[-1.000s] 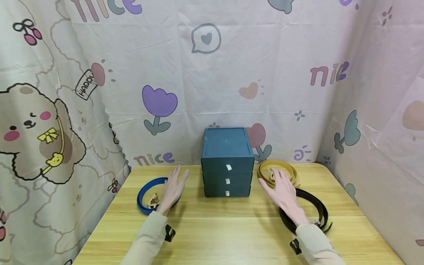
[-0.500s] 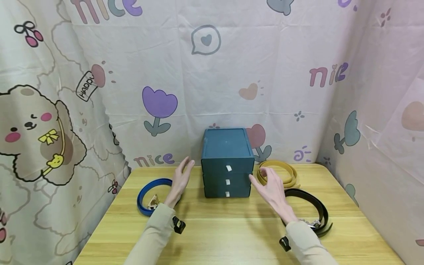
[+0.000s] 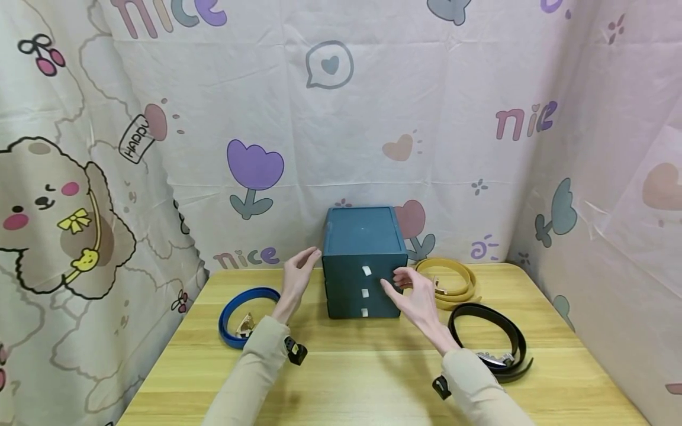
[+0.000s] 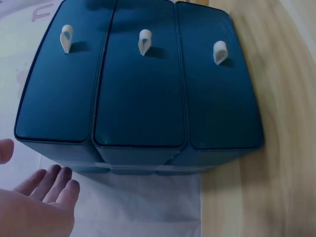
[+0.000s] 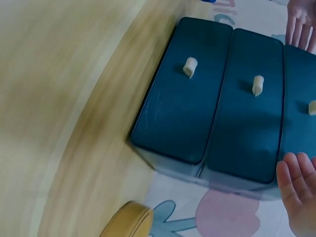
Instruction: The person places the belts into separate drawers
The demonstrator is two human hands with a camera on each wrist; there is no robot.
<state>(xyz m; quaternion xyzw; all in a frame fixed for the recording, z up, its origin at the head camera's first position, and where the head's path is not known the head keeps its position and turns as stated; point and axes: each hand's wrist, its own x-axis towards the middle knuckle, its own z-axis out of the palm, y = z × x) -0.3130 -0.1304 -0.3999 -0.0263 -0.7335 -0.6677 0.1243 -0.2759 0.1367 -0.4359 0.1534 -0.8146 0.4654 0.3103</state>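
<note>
A dark teal box of three stacked drawers (image 3: 364, 231) stands at the back middle of the table, all drawers closed. Each front carries a small white pull tab (image 4: 144, 42). My left hand (image 3: 296, 281) hovers just off the box's left side, fingers extended and thumb apart, holding nothing. On the other side, my right hand (image 3: 418, 296) is at the front right edge near the top drawer, fingers loosely bent and nothing between them. In the right wrist view its fingertips (image 5: 292, 165) overlap the top drawer's edge.
A coiled blue belt (image 3: 228, 313) with a gold buckle lies left, partly behind my left arm. Right of the box is a coiled yellow belt (image 3: 471, 281), with a coiled black belt (image 3: 515, 337) in front of it. A patterned cloth (image 3: 341, 118) hangs behind the table.
Both hands have moved inward toward the drawer box, the left from over the blue belt, the right from over the yellow and black belts. The box and belts have stayed put.
</note>
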